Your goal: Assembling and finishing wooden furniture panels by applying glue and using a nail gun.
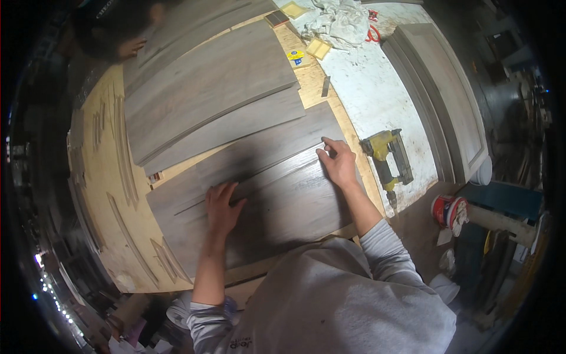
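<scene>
A grey-brown wood-grain panel (277,227) lies flat in front of me. Across it runs a long thin grey strip (277,161), slanting up to the right. My right hand (340,165) has thumb and forefinger curled on either side of the strip's right end. Farther left, my left hand (221,207) rests over the strip with fingers stretched and thumb apart, gripping nothing visible. Its fingers hide a short part of the strip. Just right of the panel a yellow and black nail gun (386,159) lies on the white tabletop.
More grey panels (212,88) are stacked beyond mine. Loose thin strips (121,147) lie on the plywood at left. A framed panel (445,100) stands at right, a red and white bucket (449,212) below it. Crumpled plastic (342,23) lies far back. Another person's hand (131,48) shows at upper left.
</scene>
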The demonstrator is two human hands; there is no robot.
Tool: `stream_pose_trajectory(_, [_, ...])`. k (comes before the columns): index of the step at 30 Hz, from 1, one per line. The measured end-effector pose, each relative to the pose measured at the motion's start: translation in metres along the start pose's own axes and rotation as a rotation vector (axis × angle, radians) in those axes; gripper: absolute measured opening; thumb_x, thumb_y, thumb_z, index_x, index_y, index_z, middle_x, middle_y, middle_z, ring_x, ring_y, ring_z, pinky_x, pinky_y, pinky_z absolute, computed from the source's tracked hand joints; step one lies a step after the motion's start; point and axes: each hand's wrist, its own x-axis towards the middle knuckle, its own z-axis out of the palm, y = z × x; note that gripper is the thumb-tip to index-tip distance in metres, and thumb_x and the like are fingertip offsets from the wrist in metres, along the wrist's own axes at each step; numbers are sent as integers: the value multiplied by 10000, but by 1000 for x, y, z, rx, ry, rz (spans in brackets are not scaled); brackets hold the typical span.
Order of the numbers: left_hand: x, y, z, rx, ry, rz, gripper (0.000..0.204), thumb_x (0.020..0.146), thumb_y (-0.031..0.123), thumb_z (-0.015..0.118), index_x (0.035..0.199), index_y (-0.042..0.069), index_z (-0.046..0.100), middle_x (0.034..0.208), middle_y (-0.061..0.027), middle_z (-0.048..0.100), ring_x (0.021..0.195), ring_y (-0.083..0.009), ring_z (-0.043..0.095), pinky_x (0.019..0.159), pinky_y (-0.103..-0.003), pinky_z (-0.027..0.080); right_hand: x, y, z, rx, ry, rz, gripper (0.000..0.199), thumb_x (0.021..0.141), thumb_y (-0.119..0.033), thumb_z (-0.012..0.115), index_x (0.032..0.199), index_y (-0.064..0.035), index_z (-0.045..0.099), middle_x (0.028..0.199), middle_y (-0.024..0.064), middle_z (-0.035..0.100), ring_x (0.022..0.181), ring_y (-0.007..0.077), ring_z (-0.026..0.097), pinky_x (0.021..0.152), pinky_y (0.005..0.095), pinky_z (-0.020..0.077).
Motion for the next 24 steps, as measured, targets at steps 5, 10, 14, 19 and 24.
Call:
stream_pose_trajectory(5, [1, -3, 4, -40, -8, -79, 558, 803, 242, 839, 1314, 136, 644, 1330, -85, 591, 1271, -310, 526, 1122, -472, 371, 3, -2, 0, 76, -26, 25, 363, 848, -248, 816, 1163, -79, 755, 969, 100, 709, 869, 260, 686, 814, 391, 528])
stream_pose_trajectory(10, [15, -1, -3, -3, -110, -111, 560, 823, 248, 824, 1340, 138, 637, 1349, -99, 574, 1291, -313, 519, 1104, -462, 406, 4, 0, -1, 84, 9, 38, 338, 836, -221, 830, 1125, -58, 766, 976, 127, 716, 881, 267, 697, 818, 369, 549])
stream_pose_trajectory(14, [21, 1, -5, -3, -153, -151, 547, 830, 255, 816, 1335, 137, 639, 1352, -110, 579, 1304, -315, 515, 1105, -459, 412, 5, 4, 0, 34, 0, 8, 343, 845, -240, 823, 1132, -61, 767, 988, 128, 719, 899, 271, 700, 829, 373, 550])
stream_pose_trajectory(19, [30, -1, -6, 45, -213, -161, 575, 808, 271, 827, 1327, 110, 639, 1302, -111, 609, 1273, -312, 548, 1059, -469, 461, 6, 3, 1, -86, -7, 44, 410, 831, -329, 829, 1147, -74, 769, 1030, 129, 734, 913, 281, 702, 846, 395, 545])
stream_pose_trajectory(24, [10, -11, -2, -102, -126, -127, 585, 811, 294, 823, 1332, 109, 634, 1317, -106, 605, 1256, -309, 555, 1073, -485, 448, 15, -3, -4, -32, -159, 25, 408, 888, -301, 780, 1188, -27, 748, 992, 150, 756, 941, 231, 703, 885, 349, 538])
